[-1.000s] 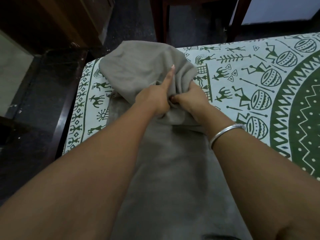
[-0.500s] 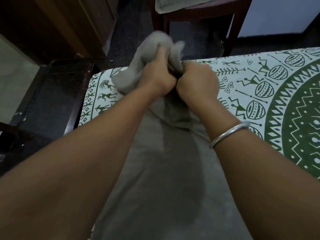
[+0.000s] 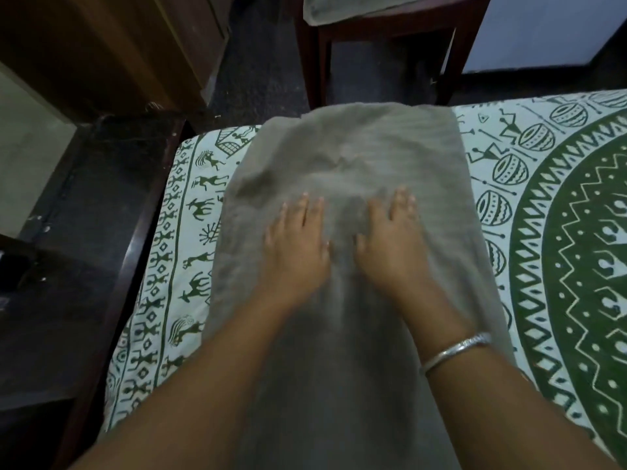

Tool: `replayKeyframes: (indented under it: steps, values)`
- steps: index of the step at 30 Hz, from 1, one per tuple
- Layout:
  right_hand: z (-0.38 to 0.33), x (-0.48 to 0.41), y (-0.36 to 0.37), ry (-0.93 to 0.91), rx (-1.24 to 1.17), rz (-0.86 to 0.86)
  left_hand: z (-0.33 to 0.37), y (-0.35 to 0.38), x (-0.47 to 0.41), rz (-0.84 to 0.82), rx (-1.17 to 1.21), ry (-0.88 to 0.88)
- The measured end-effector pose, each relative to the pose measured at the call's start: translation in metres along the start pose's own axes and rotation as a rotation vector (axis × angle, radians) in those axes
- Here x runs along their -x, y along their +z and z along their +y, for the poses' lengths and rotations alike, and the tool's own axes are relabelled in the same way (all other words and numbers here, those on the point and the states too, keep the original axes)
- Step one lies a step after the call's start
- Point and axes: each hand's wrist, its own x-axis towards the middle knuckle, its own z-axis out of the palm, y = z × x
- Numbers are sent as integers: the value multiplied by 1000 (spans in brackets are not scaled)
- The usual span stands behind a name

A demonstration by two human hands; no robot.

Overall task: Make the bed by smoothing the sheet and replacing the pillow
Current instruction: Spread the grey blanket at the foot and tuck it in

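A grey-brown pillow (image 3: 346, 154) lies lengthways at the left end of the bed, on a white sheet (image 3: 559, 232) printed with green figures and a round pattern. My left hand (image 3: 298, 245) and my right hand (image 3: 390, 242) rest flat on the pillow's middle, side by side, fingers straight and pointing away from me. A silver bangle circles my right wrist. The pillow's far edge reaches the bed's far edge. My forearms hide its near part.
The bed's dark wooden frame (image 3: 135, 252) runs along the left, with dark floor beyond it. A wooden chair (image 3: 383, 32) with a grey cloth on its seat stands past the far edge. A brown cabinet (image 3: 112, 45) is at top left.
Both hands have let go of the bunched pillow end that they gripped and held up. The cloth now lies spread flat, and both palms press on it.
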Motion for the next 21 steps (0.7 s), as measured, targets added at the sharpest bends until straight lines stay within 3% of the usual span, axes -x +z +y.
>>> replayKeyframes:
  steps: [2, 5, 8, 16, 21]
  values:
    - [19, 22, 27, 16, 143, -52, -11, 23, 29, -184, -114, -31]
    - [27, 46, 42, 2, 225, 23, -17, 39, 56, -172, -153, -50]
    - [23, 52, 41, 89, 267, -85, -11, 37, 68, -227, -179, -47]
    - [-14, 87, -12, -16, 226, -237, 25, -27, 85, -241, -111, 112]
    - [-21, 159, -50, 5, 186, -347, 48, -71, 155, -375, -110, 62]
